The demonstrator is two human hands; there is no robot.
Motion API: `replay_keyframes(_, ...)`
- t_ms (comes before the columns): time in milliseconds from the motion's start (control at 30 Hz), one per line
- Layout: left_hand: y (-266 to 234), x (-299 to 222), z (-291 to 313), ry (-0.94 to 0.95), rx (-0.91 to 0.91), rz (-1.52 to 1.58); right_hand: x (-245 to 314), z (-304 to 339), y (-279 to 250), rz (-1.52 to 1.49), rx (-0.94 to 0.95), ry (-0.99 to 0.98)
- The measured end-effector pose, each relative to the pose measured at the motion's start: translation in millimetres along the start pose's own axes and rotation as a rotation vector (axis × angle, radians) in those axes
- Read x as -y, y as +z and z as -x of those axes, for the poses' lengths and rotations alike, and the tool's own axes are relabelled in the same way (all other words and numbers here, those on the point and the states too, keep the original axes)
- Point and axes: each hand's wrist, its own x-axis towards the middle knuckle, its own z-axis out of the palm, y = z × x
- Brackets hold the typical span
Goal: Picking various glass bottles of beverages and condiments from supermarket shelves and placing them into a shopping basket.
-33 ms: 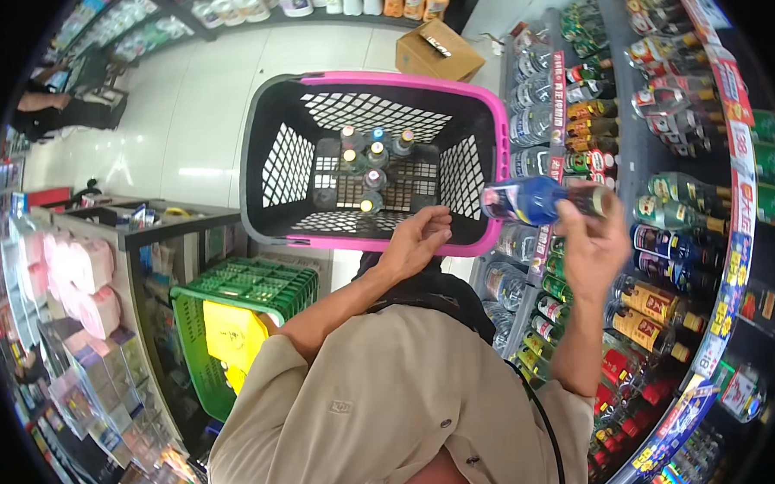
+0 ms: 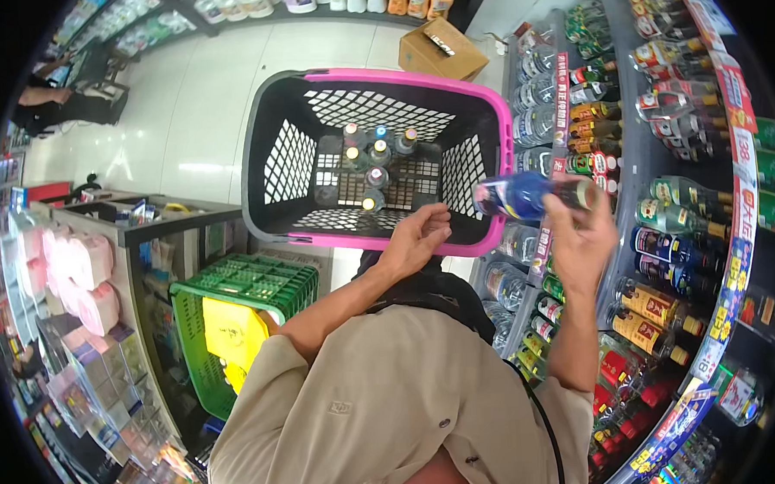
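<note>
Blue bottle (image 2: 517,195), one, at the basket's (image 2: 505,146) right rim.
Right hand (image 2: 580,244): right of basket, thumb and fingers pinching bottle's dark end; left hand (image 2: 415,237): over basket's near rim, fingers loosely spread.

Blue bottle (image 2: 522,195) in one of the hands (image 2: 583,244)

The single wide fisheye view looks steeply down from the person's head, close above the beige cloth shirt (image 2: 384,372) and facing forward over the black plastic mesh basket with a pink rim (image 2: 506,142).
</note>
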Motion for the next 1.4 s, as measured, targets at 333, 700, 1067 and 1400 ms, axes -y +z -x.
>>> replay_keyframes(333, -33, 49, -70, -0.312, -0.347, 0.596, -129, -17, 169, 0.221, 0.27, 0.009)
replay_keyframes(700, -75, 170, -163, -0.407, -0.676, 0.911, -266, -12, 282, 0.118, 0.379, 0.097)
replay_keyframes(1067, -91, 222, -200, -0.468, -0.808, 0.995, -324, -15, 321, 0.135, 0.385, 0.138)
replay_keyframes(1400, -94, 231, -202, -0.503, -0.785, 0.945, -342, -14, 336, 0.122, 0.395, 0.154)
